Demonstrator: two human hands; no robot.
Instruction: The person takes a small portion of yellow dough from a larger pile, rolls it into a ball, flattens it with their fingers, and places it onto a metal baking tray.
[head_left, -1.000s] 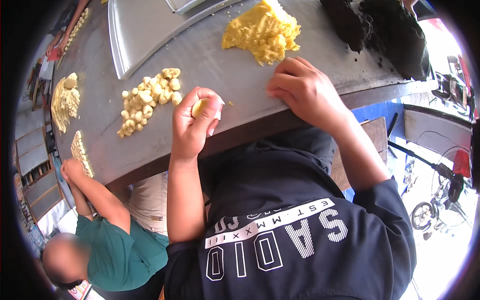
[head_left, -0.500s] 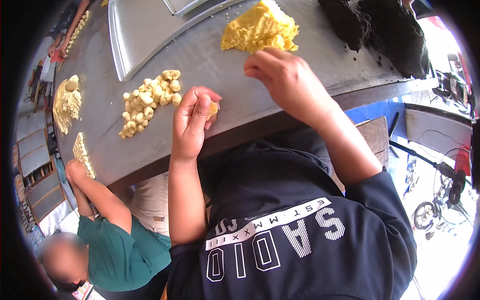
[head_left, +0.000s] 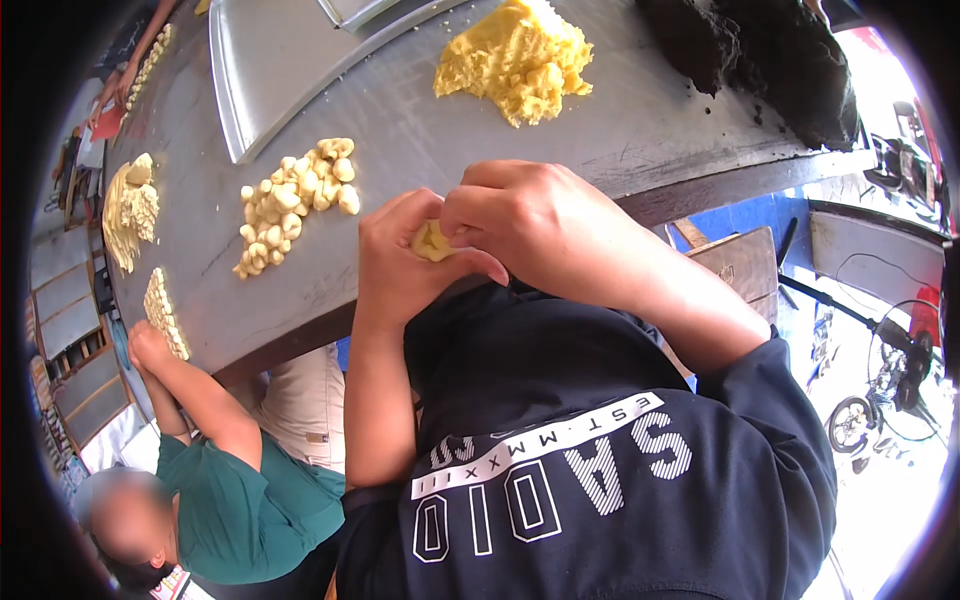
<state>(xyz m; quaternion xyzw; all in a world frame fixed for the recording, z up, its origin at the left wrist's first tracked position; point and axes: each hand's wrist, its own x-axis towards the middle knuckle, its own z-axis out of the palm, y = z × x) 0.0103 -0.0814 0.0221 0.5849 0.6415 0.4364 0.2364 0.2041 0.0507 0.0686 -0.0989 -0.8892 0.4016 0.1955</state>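
while the left hand [head_left: 388, 247] clasps a yellow piece [head_left: 431, 243] near the centre of the head view, the right hand [head_left: 530, 207] curls its fingers over it; whether those grip anything cannot be told. shaping seems in hand, and the next move likely calls for steady cupping and light pressure.

Place: small food workshop
Surface [head_left: 400, 135]: yellow dough mound [head_left: 515, 62], small dough pieces [head_left: 290, 205]
Co-worker [head_left: 255, 500]: alongside
Outside: motorcycle [head_left: 855, 420]
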